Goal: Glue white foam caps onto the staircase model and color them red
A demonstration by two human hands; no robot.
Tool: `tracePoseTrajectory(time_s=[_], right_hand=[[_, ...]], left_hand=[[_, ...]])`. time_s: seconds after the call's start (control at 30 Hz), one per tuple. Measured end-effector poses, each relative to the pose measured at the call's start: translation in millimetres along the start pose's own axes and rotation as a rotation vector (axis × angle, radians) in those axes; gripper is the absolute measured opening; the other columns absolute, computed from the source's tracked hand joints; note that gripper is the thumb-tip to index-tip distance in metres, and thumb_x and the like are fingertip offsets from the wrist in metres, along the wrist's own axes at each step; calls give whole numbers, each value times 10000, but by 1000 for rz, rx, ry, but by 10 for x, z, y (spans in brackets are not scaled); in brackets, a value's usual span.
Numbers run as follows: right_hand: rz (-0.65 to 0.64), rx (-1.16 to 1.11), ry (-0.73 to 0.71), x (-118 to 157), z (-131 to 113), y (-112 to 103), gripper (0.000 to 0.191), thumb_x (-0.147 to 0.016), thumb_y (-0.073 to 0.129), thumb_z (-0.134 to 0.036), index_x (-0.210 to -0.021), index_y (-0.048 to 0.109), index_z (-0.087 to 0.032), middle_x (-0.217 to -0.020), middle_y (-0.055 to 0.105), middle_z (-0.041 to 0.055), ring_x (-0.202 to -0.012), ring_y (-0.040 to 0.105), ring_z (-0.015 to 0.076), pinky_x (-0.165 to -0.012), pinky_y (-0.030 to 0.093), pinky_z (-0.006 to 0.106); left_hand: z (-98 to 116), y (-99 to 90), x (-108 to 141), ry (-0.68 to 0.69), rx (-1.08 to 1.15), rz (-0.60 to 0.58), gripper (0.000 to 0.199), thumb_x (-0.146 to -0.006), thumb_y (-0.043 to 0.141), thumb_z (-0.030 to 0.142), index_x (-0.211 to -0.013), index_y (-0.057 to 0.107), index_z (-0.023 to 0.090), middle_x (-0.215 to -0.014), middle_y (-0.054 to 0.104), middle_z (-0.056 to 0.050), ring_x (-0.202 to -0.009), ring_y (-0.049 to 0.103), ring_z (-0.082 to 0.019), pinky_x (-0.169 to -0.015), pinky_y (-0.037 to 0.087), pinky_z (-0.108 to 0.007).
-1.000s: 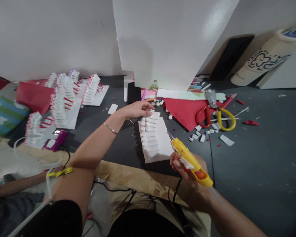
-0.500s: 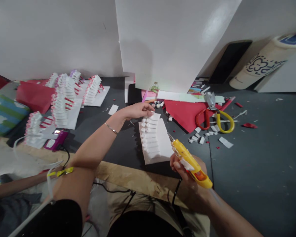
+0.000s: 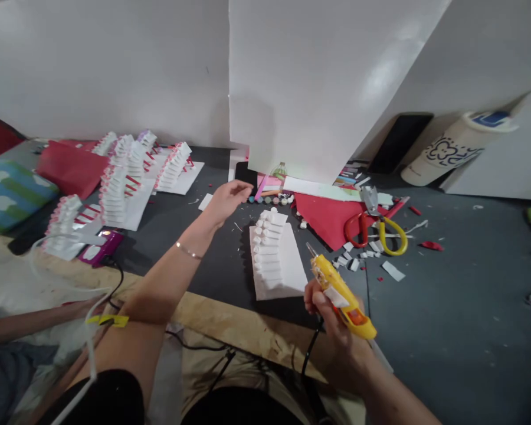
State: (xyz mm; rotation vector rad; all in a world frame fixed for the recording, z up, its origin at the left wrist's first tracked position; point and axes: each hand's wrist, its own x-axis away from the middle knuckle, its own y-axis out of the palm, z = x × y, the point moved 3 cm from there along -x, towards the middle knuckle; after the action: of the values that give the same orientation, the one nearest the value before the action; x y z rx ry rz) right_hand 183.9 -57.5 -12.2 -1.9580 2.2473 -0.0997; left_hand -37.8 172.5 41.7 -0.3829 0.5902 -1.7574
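- The right hand [image 3: 331,316] is holding a yellow glue gun [image 3: 343,295], its fingers wrapping the body just right of the white card [image 3: 294,268].
- The left hand [image 3: 225,203] is hovering beyond the card's far left side, fingers bending inward; whether they are pinching something small, I cannot tell.
- The card is lying flat on the dark surface [image 3: 438,307], near the middle, bearing white rolls [image 3: 269,255].
- Hot glue, if any is oozing, could be marking the card, since the metal nozzle is pointing towards it.
- A careless sweep of either hand could be crushing the rolls, which are looking thin and papery.
- Loose white scraps [image 3: 393,271] could be sticking to stray glue.
- The rolls are forming a curving, fanned row, with knobbly ends facing left.
- Smooth red paper [image 3: 323,215] is lying partly beneath the scissors [image 3: 370,200], whose metal blades are meeting looped red and yellow handles.
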Motion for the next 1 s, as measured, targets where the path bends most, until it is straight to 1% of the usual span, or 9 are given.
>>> tracePoseTrajectory(time_s=[0.07,0.1,0.2,0.3,0.43,0.57,0.73,0.87,1.0], right_hand=[[71,4,26,-36,62,-42,451,-946,590,-588,-688,623,-220,-636,611,7,-556,535,143,-528,461,263],[109,-1,35,-64,104,-60,450,-946,585,-597,-702,631,-222,-658,625,12,-592,557,151,-563,481,270],[183,-100,72,-169,253,-72,420,-919,626,-616,-744,643,-234,-788,690,31,-776,648,187,-723,542,307],[243,-237,122,-273,372,-33,422,-863,697,-628,-727,629,-235,-761,688,14,-788,666,180,-746,547,301],[234,-416,196,-365,422,56,501,-735,800,-666,-644,578,-227,-647,635,-25,-642,614,131,-700,548,280],[201,-564,240,-390,404,122,564,-621,880,-676,-613,547,-221,-614,606,-43,-603,596,119,-746,600,323],[101,-628,258,-390,377,230,573,-606,889,-685,-618,547,-225,-621,608,-43,-603,597,125,-872,627,414],[25,-669,228,-408,346,294,562,-636,871,-679,-612,531,-232,-626,592,-47,-587,573,124,-865,633,442],[53,-699,183,-449,319,211,572,-644,862,-680,-609,510,-231,-621,559,-53,-582,562,117,-838,637,429]], left_hand=[[-55,-180,301,25,-61,203,219,-920,587,343,-982,721,182,-1023,775,-95,-970,699,-200,-896,531,-330],[-88,-226,482,30,-106,227,216,-923,586,352,-945,727,189,-991,779,-81,-952,705,-201,-899,531,-335],[-195,-198,1081,-23,-219,208,283,-978,504,360,-998,744,210,-645,703,1,-617,660,-173,-836,548,-385],[-167,73,1642,207,-396,169,239,-991,521,296,-987,752,235,-781,777,-7,-714,703,-176,-1044,466,-481],[-49,604,2123,555,-504,-115,240,-1024,525,272,-1136,735,242,-1120,800,-56,-1079,709,-204,-963,498,-386],[-20,852,2242,610,-672,-195,310,-1036,548,358,-1280,676,218,-1343,722,-84,-1253,648,-219,-1016,476,-378],[-142,813,2224,536,-806,-118,377,-1023,568,394,-1301,659,157,-1339,721,-115,-1246,660,-240,-1044,474,-394],[-209,765,2224,428,-857,-37,388,-986,629,370,-1300,664,143,-1379,690,-153,-1289,638,-280,-1038,490,-420],[-116,847,2236,399,-810,-21,331,-990,615,323,-1277,671,168,-1290,726,-146,-1208,670,-284,-995,512,-426]])
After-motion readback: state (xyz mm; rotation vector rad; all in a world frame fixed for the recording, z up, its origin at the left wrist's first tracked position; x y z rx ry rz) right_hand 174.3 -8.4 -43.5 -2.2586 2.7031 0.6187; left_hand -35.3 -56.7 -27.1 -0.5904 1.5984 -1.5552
